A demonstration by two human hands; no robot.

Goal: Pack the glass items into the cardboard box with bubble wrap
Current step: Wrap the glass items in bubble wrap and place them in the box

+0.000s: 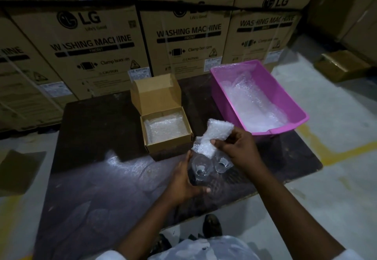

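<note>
While the right hand [237, 149] pinches the white bubble-wrap sheet [212, 137] and the left hand [183, 182] cups the two clear drinking glasses [210, 167] at 5 o'clock of the small open brown cardboard box [169, 131], the bare rims risk clinking or slipping out of the loose wrap.

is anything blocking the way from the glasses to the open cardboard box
Nothing visible does. The glasses sit just in front of the cardboard box, whose lid is up; inside is only a bubble wrap lining.
</note>
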